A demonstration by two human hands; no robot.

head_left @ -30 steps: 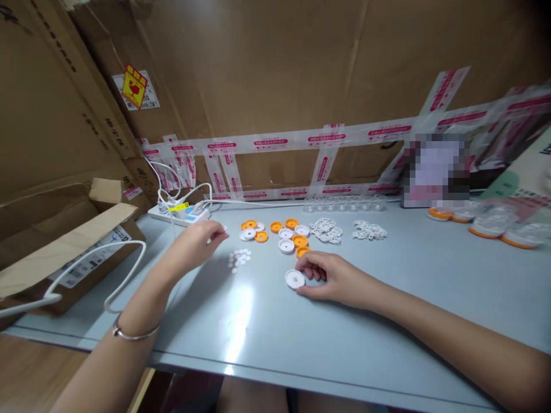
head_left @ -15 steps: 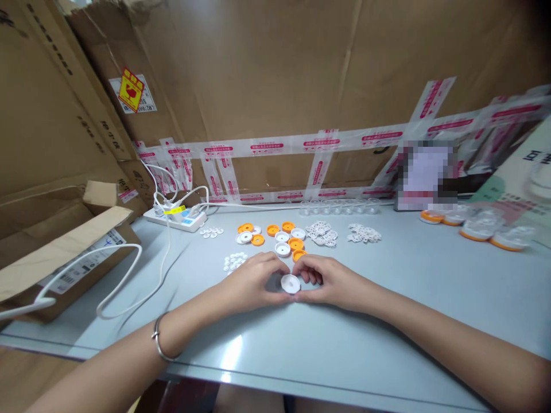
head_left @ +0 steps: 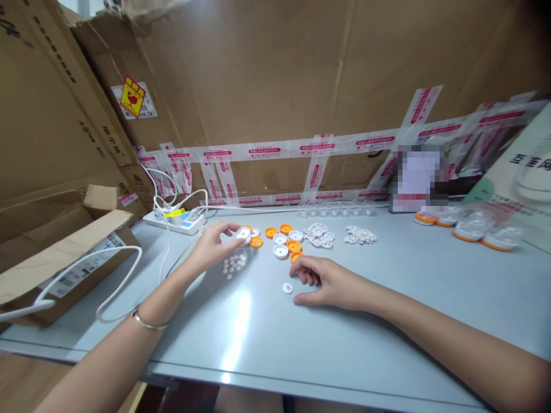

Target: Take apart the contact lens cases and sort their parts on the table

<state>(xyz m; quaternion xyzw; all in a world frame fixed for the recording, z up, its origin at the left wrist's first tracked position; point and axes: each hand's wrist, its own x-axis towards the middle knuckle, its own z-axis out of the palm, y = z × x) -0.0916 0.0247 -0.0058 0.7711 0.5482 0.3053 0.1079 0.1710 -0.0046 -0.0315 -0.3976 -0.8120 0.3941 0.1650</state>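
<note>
My left hand [head_left: 217, 244] is over the left group of round parts. Its thumb and fingers pinch a white disc [head_left: 243, 234] with a hole in the centre. My right hand [head_left: 322, 281] rests on the table, thumb and forefinger apart with nothing between them, the other fingers curled. Just left of its fingertips a small white disc [head_left: 287, 288] lies flat. An orange ring [head_left: 256, 242] lies beside the held disc. Beyond my right hand are white round cups [head_left: 280, 251] and orange round cups [head_left: 294, 246], one orange cup partly hidden by the fingers.
Small white pieces [head_left: 233, 264] lie below my left hand. Two piles of white openwork parts [head_left: 318, 235] sit at centre right, behind them a row of clear cups [head_left: 336, 209]. Orange-and-clear assemblies [head_left: 467, 232] stand right. A power strip [head_left: 174, 221], white cable [head_left: 140, 269] and cardboard box [head_left: 64, 258] are left.
My left hand has moved away from my right hand, left and back to the round parts. The white disc previously between both hands now lies on the table, and my right hand has stayed nearly still.
</note>
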